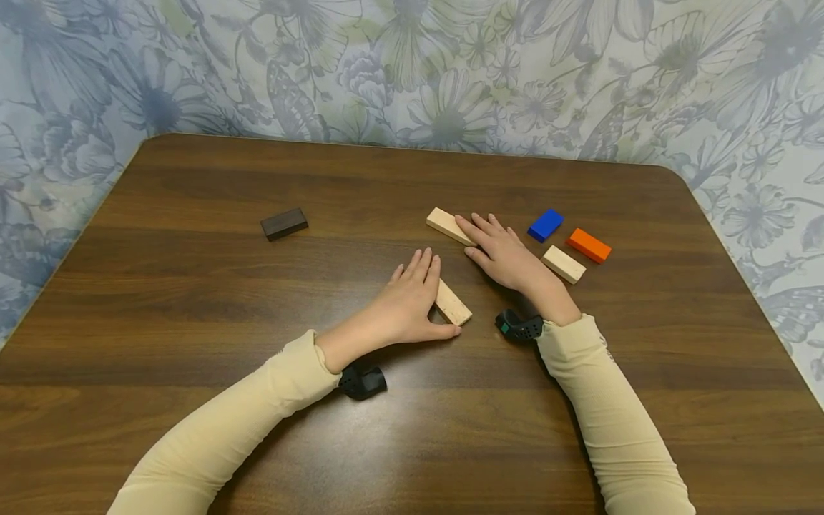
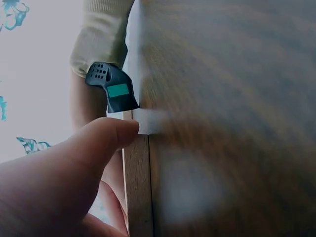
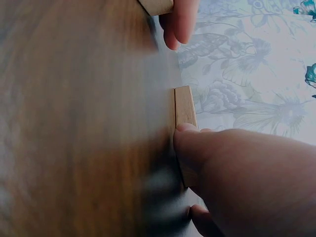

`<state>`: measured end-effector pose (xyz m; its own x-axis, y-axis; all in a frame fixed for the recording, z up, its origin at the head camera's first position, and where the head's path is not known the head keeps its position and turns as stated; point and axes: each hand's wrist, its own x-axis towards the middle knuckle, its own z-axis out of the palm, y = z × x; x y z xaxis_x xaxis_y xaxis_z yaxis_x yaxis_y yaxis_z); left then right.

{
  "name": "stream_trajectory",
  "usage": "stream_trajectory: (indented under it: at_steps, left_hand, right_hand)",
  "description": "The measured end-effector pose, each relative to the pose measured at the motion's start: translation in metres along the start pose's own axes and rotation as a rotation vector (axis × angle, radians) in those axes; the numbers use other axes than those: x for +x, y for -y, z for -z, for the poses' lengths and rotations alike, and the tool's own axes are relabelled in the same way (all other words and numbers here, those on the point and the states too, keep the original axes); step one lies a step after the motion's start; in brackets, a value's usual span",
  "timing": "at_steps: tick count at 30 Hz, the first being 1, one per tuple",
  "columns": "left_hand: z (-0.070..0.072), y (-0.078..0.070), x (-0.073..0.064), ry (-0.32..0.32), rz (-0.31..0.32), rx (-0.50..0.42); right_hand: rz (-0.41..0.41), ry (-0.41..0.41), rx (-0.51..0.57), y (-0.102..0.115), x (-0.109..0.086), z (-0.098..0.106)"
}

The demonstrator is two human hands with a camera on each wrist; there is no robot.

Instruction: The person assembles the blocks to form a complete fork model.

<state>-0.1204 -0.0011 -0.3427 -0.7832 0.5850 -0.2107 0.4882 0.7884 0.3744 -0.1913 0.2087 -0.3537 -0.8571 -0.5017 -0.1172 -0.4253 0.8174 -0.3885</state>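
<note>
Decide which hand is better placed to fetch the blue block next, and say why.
Likely the right hand: though touching a pale block, it is near the blue block; the left hand lies farther away.

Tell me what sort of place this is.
Most likely a room indoors, perhaps in a home: floral wallpaper fills the background, a brown, wood-look table stands before it, and on that lie things like a pale block at the left hand and an orange block.
</note>
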Motion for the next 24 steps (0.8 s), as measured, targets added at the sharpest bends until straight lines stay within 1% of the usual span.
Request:
stream_trajectory:
  at_steps: [4,9,13,16,19,24]
  left_hand:
    - [-0.001,0.000,-0.001,-0.018,-0.022,0.029]
    - [-0.002,0.000,-0.001,-0.032,-0.065,0.019]
    - [-0.002,0.005,-0.002,-0.027,-0.112,0.012]
    - [-0.002,0.010,-0.002,-0.013,-0.131,0.011]
    - [-0.003,0.012,-0.002,-0.011,-0.131,0.007]
    - [-0.004,0.011,-0.001,-0.038,-0.105,0.010]
  right_hand:
    - [0.000,-0.001,0.000,0.000,0.000,-0.001]
    - [-0.006,0.000,0.000,0.000,0.000,0.000]
    - [-0.007,0.000,0.000,0.001,0.000,0.000]
    - [-0.007,0.001,-0.003,0.000,0.000,0.000]
    - [-0.009,0.000,-0.006,0.000,-0.001,0.001]
    - [-0.011,0.004,-0.007,0.001,-0.001,0.001]
